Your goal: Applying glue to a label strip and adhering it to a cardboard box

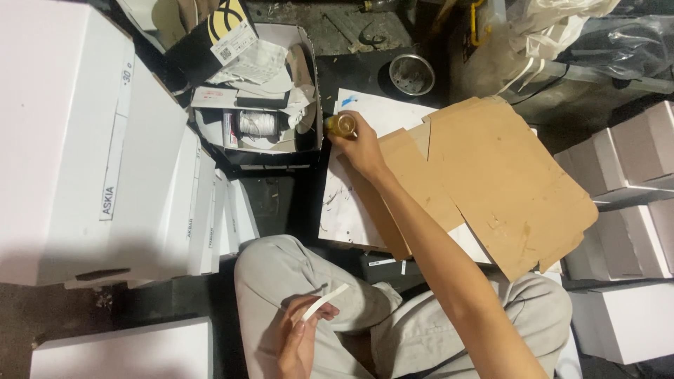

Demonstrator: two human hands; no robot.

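Note:
My right hand (354,142) reaches forward and grips a small amber, gold-coloured bottle (342,125) at the far edge of a white sheet (344,203), next to an open box. My left hand (302,330) rests over my lap and pinches a narrow white strip (324,302) between thumb and fingers. I sit cross-legged in light grey trousers (281,274). Flattened brown cardboard (491,175) lies across the white sheet to the right of my right arm.
An open box (263,105) of papers, a thread spool and packets stands ahead. Large white boxes (77,140) are stacked at left, more white boxes (625,210) at right. A round metal bowl (411,74) sits on the dark floor beyond the cardboard.

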